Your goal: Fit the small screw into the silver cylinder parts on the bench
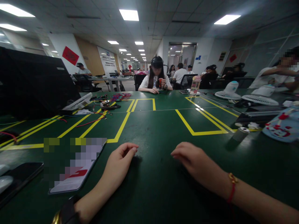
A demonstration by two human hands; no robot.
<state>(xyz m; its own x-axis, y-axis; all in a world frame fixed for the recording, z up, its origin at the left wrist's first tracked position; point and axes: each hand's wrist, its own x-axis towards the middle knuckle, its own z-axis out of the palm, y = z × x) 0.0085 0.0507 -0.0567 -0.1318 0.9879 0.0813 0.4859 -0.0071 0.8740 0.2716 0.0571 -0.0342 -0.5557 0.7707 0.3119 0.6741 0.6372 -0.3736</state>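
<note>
My left hand (120,158) rests on the dark green table (151,193), its fingers curled in and the thumb tip close to the index finger. Nothing shows in it. Left of that hand lies a phone (76,179) with a lit screen, partly blurred out. My right hand (195,160) is also on or just above the table, fingers bent together and pointing inward, with nothing visible in them. A gap of bare table separates the two hands. A red bracelet is on my right wrist and a dark watch on my left.
Yellow tape (209,133) marks outlines on the table. At left are a black monitor (35,84), wires, a mouse (5,183) and a dark phone (25,174). At right stand a can (241,133), a blue bag (283,124) and white fans (230,91). Opposite, a person holds something orange.
</note>
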